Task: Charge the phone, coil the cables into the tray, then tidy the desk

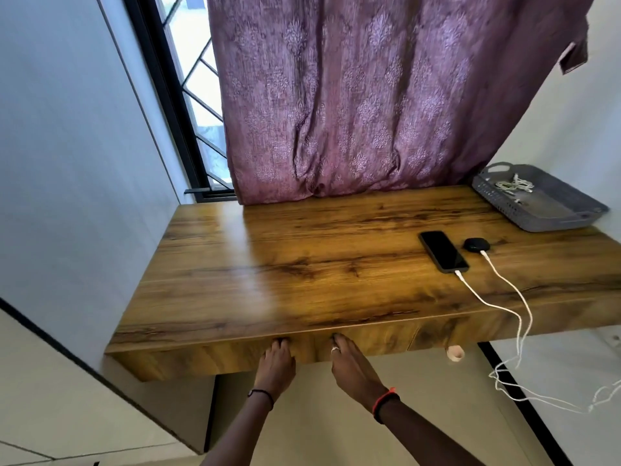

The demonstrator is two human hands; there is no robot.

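Observation:
A black phone [443, 251] lies face up on the wooden desk [302, 264] at the right, with a white cable [487, 299] plugged into its near end. Beside it sits a small black earbud case [476, 244] with a second white cable [510, 284] plugged in. Both cables run over the desk's front edge and hang to the floor. A grey tray [551, 213] at the back right holds coiled white cables [514, 186]. My left hand [277, 363] and my right hand [351, 364] rest flat against the desk's front panel, fingertips under the top's edge, holding nothing.
A purple patterned curtain [353, 95] hangs behind the desk, with a barred window [198, 105] to its left. A pale round knob [455, 353] sticks out of the desk's front panel at the right. Loose cable lies tangled on the floor [544, 391].

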